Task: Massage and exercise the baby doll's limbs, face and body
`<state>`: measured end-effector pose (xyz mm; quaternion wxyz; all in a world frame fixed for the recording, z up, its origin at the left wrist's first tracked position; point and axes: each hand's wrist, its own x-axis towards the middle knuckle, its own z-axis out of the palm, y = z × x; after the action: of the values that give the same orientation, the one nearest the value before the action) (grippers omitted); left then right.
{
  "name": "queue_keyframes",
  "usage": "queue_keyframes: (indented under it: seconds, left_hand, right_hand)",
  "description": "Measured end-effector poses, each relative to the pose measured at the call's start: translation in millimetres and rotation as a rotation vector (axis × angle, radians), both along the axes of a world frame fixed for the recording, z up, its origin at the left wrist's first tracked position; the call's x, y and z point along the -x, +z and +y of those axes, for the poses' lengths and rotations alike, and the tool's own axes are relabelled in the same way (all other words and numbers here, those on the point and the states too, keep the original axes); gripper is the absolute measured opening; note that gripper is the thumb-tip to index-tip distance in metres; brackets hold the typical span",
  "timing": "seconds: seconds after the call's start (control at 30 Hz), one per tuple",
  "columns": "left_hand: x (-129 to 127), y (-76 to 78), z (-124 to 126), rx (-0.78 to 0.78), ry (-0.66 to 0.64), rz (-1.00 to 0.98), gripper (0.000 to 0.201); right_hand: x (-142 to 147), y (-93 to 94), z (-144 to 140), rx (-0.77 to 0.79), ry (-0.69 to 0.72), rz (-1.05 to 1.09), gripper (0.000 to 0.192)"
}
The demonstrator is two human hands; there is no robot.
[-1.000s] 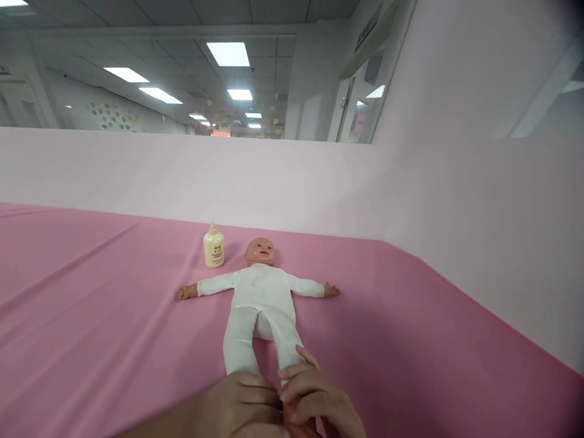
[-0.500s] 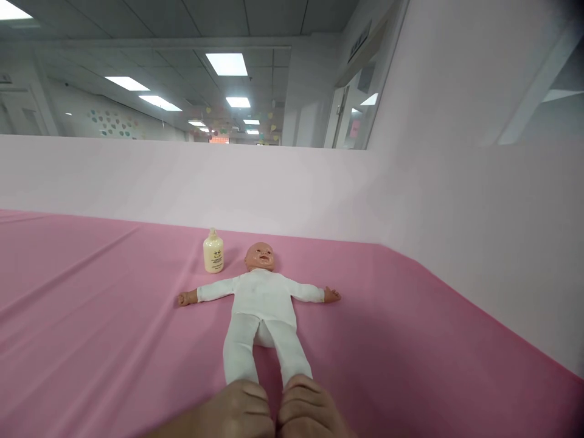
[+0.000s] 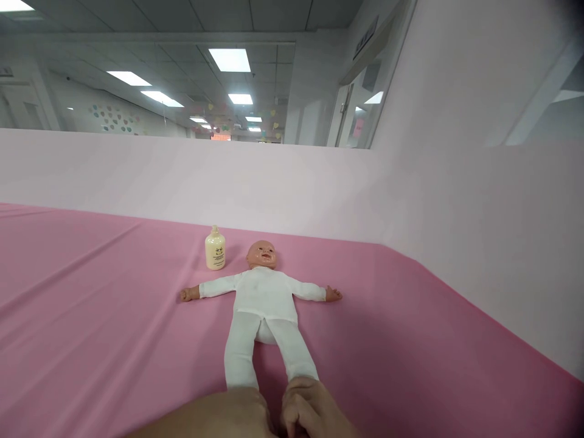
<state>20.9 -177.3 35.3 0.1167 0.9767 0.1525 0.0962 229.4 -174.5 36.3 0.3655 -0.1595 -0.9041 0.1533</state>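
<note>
A baby doll in a white one-piece lies face up on the pink cloth, arms spread and legs pointing toward me. At the bottom edge my left hand covers the end of the doll's left-side leg. My right hand has its fingers curled around the end of the other leg. Both of the doll's feet are hidden under my hands. A small cream lotion bottle stands upright just left of the doll's head, apart from it.
A pale pink partition runs along the back of the cloth and turns down the right side. Beyond it is an office ceiling with lit panels.
My right hand has slid back from the doll's shin to its foot end. Both hands sit lower in view, and the fingers are more curled.
</note>
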Motion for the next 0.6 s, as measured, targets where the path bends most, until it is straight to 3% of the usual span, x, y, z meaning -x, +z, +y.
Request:
queue_keyframes:
  seconds: [0.13,0.27,0.33,0.43,0.5,0.6]
  left_hand:
    - [0.3,0.8,8.9,0.17,-0.074,0.021,0.042]
    - [4.1,4.8,15.4,0.408,-0.132,-0.057,0.035]
    - [9.5,15.3,17.2,0.588,-0.158,-0.122,0.026]
    - [19.6,37.8,25.9,0.843,-0.138,-0.253,0.037]
    - [24.2,50.9,41.7,0.91,0.005,-0.463,0.043]
    - [22.8,64.2,84.9,0.726,0.476,-0.853,0.038]
  right_hand:
    - [5.0,-6.9,2.1,0.019,0.039,-0.046,0.025]
    - [7.6,-24.3,1.0,0.109,-0.041,-0.031,0.034]
    - [9.7,-33.5,0.4,0.079,-0.048,-0.055,0.038]
    - [14.8,-43.5,0.1,-0.053,-0.002,-0.111,0.039]
    - [17.7,-44.2,-0.5,-0.094,0.018,-0.138,0.04]
    - [16.7,-31.3,-3.3,-0.063,0.087,-0.135,0.04]
